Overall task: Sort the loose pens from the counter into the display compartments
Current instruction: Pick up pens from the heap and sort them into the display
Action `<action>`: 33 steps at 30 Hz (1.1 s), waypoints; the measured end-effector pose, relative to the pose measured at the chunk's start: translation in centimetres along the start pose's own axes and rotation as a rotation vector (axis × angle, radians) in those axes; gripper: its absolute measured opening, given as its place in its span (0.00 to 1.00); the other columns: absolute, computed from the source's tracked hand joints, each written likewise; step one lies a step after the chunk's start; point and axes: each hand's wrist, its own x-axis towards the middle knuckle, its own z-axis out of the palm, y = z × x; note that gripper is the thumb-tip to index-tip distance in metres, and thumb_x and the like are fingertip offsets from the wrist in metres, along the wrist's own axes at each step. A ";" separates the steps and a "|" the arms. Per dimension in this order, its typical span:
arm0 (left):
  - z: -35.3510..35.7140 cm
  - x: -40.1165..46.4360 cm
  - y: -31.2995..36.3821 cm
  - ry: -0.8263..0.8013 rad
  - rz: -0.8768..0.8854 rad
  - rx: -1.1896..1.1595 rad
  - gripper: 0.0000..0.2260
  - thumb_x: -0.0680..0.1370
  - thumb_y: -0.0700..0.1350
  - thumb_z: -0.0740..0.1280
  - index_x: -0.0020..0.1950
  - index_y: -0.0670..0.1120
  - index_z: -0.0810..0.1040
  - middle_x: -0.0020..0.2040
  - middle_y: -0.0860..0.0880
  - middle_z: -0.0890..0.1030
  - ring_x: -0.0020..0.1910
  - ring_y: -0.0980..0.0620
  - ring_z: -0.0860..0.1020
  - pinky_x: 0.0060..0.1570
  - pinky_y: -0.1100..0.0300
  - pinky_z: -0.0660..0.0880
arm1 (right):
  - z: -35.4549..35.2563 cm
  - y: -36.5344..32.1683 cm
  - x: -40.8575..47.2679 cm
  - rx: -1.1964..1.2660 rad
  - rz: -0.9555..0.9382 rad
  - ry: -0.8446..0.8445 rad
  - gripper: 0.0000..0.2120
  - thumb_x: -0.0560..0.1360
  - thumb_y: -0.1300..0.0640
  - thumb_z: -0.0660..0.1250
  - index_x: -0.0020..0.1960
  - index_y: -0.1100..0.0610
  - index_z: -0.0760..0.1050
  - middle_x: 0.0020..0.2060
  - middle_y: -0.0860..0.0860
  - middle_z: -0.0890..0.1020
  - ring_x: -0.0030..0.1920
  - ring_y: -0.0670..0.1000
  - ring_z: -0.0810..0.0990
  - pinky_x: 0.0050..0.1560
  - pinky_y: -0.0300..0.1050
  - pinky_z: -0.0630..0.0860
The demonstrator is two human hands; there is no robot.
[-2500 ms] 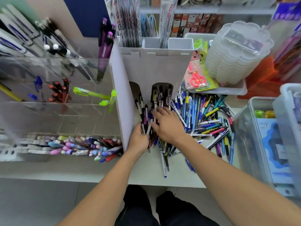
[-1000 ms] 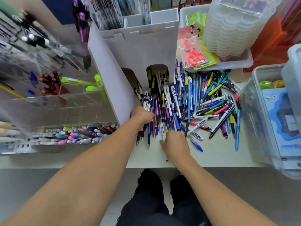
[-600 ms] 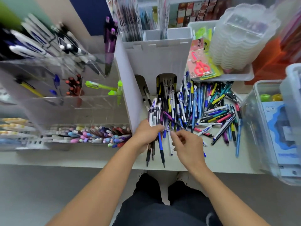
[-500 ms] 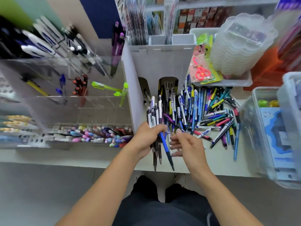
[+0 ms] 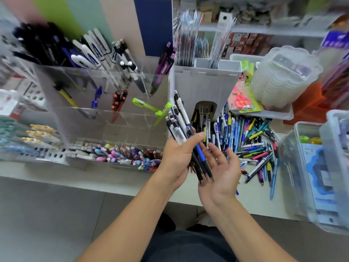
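Observation:
My left hand (image 5: 175, 157) grips a bundle of pens (image 5: 179, 123), white, black and blue, lifted above the counter and tilted up to the left. My right hand (image 5: 221, 171) lies palm up beside it, fingers relaxed, under the bundle's lower tips. A heap of loose pens (image 5: 253, 146) in many colours covers the white counter (image 5: 251, 197) to the right. The white display box (image 5: 205, 86) stands behind the bundle, with more pens in its arched opening (image 5: 205, 114). A clear acrylic display (image 5: 105, 87) with pen compartments rises at the left.
A low tray of pastel pens (image 5: 128, 156) lies at the front left. Stacked clear lidded tubs (image 5: 283, 76) and packaged scissors (image 5: 241, 99) sit in a white tray at the back right. A clear storage bin (image 5: 313, 167) crowds the right edge.
My left hand has gathered pens from the counter and raised the bundle higher. My right hand let go of the pens and turned palm up under the tips. The view tilted upward.

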 end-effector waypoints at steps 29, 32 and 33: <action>-8.7 -6.3 6.7 -0.325 0.024 0.212 0.11 0.75 0.37 0.74 0.53 0.42 0.75 0.38 0.46 0.75 0.28 0.51 0.71 0.30 0.60 0.69 | 9.7 -4.4 -2.3 -0.832 -0.331 -0.667 0.06 0.74 0.66 0.73 0.45 0.63 0.76 0.31 0.56 0.75 0.26 0.50 0.71 0.23 0.39 0.69; -10.6 -6.6 7.0 -0.286 0.044 0.112 0.10 0.75 0.38 0.71 0.54 0.45 0.74 0.36 0.46 0.75 0.27 0.51 0.70 0.28 0.61 0.68 | 11.5 -2.4 -2.0 -0.884 -0.344 -0.723 0.06 0.76 0.65 0.71 0.49 0.67 0.76 0.34 0.58 0.77 0.27 0.50 0.72 0.25 0.39 0.70; -11.2 -6.7 7.1 -0.285 0.055 0.091 0.10 0.75 0.39 0.70 0.55 0.46 0.75 0.37 0.45 0.76 0.27 0.51 0.70 0.28 0.61 0.68 | 12.2 -1.8 -2.1 -0.905 -0.347 -0.748 0.06 0.76 0.64 0.71 0.51 0.66 0.78 0.35 0.57 0.79 0.28 0.49 0.73 0.26 0.38 0.71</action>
